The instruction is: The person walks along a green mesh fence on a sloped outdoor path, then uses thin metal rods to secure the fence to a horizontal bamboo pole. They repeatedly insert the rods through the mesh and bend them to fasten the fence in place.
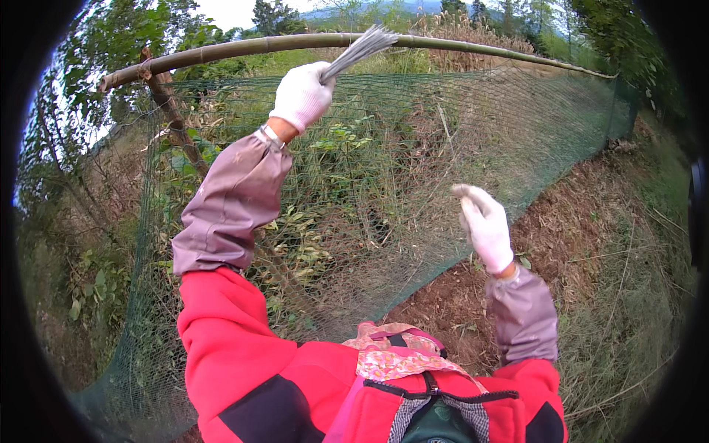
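My left hand (303, 97), in a white knit glove, is raised at the upper left, closed around a bundle of thin grey wire ties (362, 50). The bundle's free ends fan out up and to the right, in front of a long bamboo pole (266, 46). Below the pole hangs a green mesh net (413, 162), its top edge near my left wrist. My right hand (486, 225), also white-gloved with soiled fingertips, is held up in front of the net at the right. Its fingers are drawn together and bent to the left; anything between them is too small to make out.
A forked wooden post (173, 118) supports the pole's left end. Shrubs and leafy plants (303, 236) grow behind the net. Bare brown soil (576, 221) slopes at the right, with dry grass (628, 317) beside it. Trees stand at both sides.
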### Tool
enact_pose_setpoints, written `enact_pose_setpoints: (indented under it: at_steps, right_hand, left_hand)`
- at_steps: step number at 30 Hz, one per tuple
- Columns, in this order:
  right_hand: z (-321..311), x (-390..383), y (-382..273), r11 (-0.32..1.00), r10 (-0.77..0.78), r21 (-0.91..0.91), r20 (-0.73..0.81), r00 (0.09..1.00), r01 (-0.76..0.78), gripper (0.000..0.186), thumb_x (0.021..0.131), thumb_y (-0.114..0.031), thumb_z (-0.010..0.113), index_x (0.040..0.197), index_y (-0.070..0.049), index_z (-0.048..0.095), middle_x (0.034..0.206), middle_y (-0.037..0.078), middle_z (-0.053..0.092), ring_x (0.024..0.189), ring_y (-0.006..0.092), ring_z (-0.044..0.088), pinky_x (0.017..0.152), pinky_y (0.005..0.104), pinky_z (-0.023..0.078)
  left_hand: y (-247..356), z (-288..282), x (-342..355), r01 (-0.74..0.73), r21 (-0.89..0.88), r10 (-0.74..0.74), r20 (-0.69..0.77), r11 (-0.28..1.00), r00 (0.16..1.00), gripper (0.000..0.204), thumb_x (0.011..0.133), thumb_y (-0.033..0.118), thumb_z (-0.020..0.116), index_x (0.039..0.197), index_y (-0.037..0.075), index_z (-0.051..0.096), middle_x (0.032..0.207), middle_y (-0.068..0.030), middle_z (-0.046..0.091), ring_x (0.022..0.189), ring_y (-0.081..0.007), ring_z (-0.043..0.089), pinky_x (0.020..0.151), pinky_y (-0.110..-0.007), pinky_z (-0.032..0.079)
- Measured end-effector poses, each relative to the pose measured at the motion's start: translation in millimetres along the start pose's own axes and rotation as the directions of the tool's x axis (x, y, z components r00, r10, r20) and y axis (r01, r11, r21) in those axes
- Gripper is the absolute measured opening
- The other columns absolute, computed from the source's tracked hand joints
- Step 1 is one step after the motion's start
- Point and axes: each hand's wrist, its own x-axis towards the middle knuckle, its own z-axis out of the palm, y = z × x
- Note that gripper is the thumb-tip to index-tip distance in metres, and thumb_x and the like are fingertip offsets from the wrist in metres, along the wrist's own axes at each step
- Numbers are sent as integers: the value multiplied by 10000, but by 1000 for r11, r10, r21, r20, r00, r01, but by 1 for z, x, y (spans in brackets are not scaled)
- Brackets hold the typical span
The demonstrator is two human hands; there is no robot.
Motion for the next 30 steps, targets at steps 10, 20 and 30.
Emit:
enact_pose_setpoints:
  at_steps: [10,20,30]
  right_hand:
    - [26,103,-20,877,-304,-300,260,917,376,258,902,-186,494,1038,-41,658,935,120,678,812,218,645,759,313,495]
    - [50,140,-16,859,-356,-279,274,893,428,270,893,-199,480,1005,-44,670,852,109,631,787,240,586,723,335,467]
    - [68,176,-30,791,-410,-393,227,883,468,286,876,-231,459,950,-71,685,941,148,667,907,331,623,828,392,479]
  left_hand:
    - [-18,20,49,92,229,-152,263,969,953,250,769,290,623,868,73,696,769,-160,665,729,-328,646,699,-393,504]
    - [-11,12,53,164,50,-171,179,985,969,183,780,209,649,856,51,700,674,-79,659,579,-152,617,574,-304,478]
    - [-10,10,52,161,7,-159,226,987,961,188,767,194,655,840,24,689,650,-80,647,599,-148,610,595,-293,470]
